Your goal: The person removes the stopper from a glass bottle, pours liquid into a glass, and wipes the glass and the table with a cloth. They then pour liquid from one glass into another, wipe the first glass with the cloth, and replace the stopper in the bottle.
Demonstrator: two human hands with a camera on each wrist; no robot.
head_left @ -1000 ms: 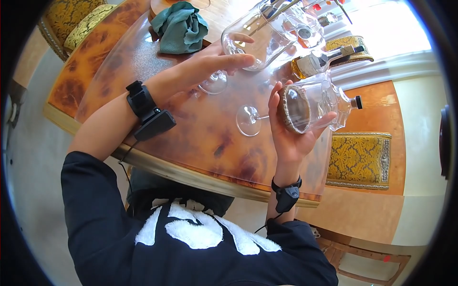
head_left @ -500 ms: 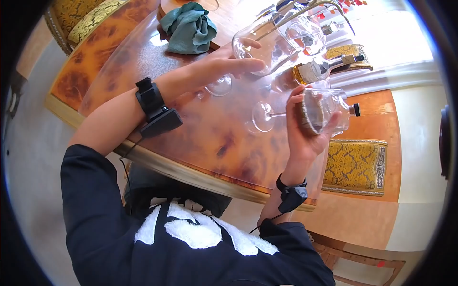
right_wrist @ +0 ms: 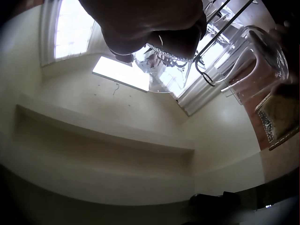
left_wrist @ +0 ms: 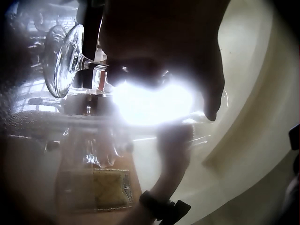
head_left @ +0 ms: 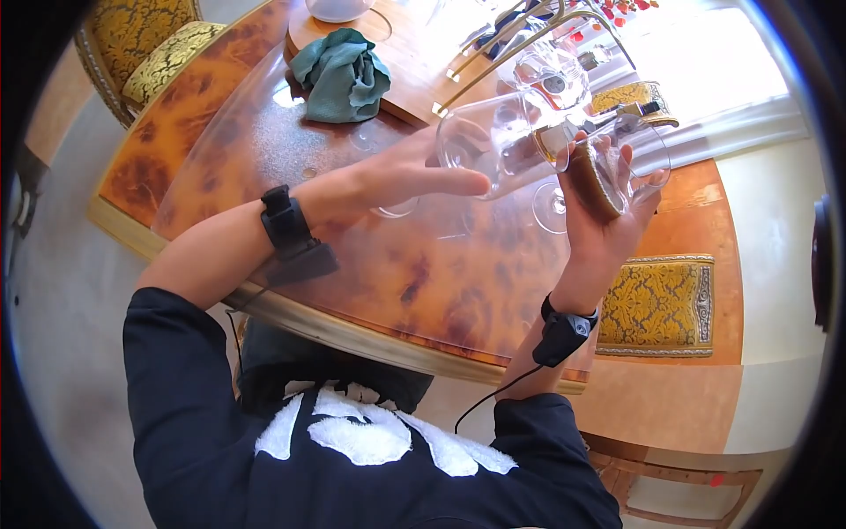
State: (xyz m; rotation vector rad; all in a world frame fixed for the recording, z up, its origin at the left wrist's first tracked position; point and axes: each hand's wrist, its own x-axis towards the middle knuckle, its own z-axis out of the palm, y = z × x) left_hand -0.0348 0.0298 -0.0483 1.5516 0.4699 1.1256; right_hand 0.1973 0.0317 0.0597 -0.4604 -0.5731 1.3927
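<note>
My left hand grips a large clear glass vessel near its rounded end, thumb laid along the side. The vessel is tilted, its far end towards the right hand. My right hand holds a clear rounded glass with a brown, disc-like base edged in pale beading, fingers round it. The two pieces overlap in the head view. In the right wrist view, the left-hand vessel appears at the right, with the beaded edge under the right hand.
On the glossy table, a stemmed glass foot shows behind the hands. A crumpled teal cloth lies beside a wooden board. A gold metal stand and a bottle stand farther back. A patterned chair is at the right.
My right hand has moved up and right, tilting the brown-based glass farther. The left hand has shifted slightly right and lower in view, bringing the clear vessel closer to level and nearer the right hand.
</note>
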